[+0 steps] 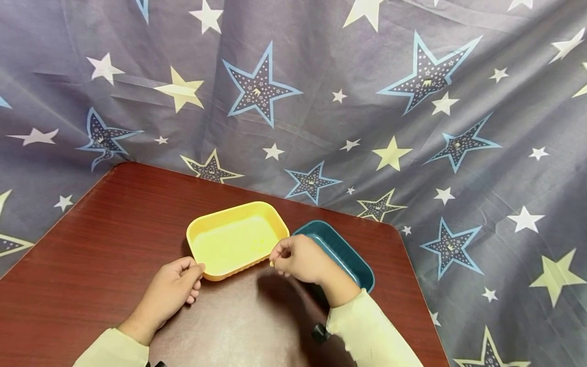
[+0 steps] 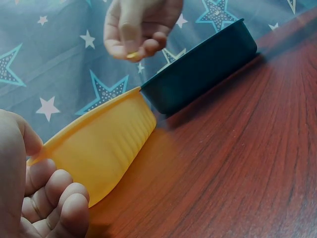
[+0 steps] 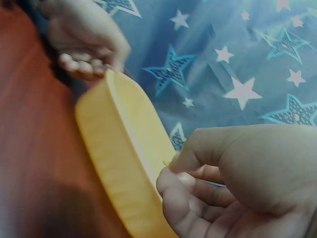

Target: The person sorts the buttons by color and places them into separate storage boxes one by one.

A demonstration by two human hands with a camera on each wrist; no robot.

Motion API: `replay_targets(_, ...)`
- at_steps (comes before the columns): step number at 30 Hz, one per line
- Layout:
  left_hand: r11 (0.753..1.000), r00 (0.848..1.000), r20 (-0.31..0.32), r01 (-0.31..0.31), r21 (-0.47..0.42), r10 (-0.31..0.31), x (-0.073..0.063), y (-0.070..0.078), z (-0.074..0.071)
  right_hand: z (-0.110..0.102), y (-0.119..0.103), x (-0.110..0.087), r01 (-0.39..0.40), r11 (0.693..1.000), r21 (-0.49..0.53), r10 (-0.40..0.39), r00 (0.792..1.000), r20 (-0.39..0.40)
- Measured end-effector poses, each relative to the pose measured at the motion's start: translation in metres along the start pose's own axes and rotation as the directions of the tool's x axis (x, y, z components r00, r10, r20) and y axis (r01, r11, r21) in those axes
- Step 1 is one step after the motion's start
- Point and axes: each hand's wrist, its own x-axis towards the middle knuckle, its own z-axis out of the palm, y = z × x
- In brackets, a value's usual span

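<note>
A yellow rectangular tub point(image 1: 229, 239) sits on the table, with a few small yellow bits point(image 1: 259, 244) on its floor at the right. My left hand point(image 1: 176, 285) pinches the tub's near left corner at the rim, thumb on top. Over the tub's right end, my right hand point(image 1: 300, 259) pinches a small yellow piece point(image 2: 132, 55) between thumb and fingertips. Only a sliver of that piece point(image 3: 167, 162) shows in the right wrist view; its kind is too small to tell. Behind the right hand stands a dark teal tub point(image 2: 203, 67), partly covered by it.
The tubs stand close together on a reddish-brown wooden table point(image 1: 114, 229). A grey curtain with stars point(image 1: 321, 102) hangs behind the table's far edge and down its right side. A small black object point(image 1: 320, 333) sits at the right sleeve's cuff.
</note>
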Motion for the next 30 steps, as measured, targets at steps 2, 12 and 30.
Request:
replay_targets(2, 1.0, 1.0, 0.002, 0.001, -0.005, -0.001, 0.0, 0.0, 0.0, -0.008, -0.001, 0.008, -0.024, 0.999, 0.027, 0.024, 1.0, -0.001)
replay_targets(12, 1.0, 1.0, 0.008, 0.007, -0.014, -0.007, -0.002, 0.002, 0.002, -0.02, 0.003, 0.045, -0.162, 0.964, 0.211, 0.162, 0.987, 0.018)
replay_targets(30, 1.0, 1.0, 0.017, 0.013, -0.003, -0.013, -0.001, 0.002, 0.005, -0.018, 0.018, 0.062, -0.255, 0.919, 0.301, 0.269, 0.963, -0.005)
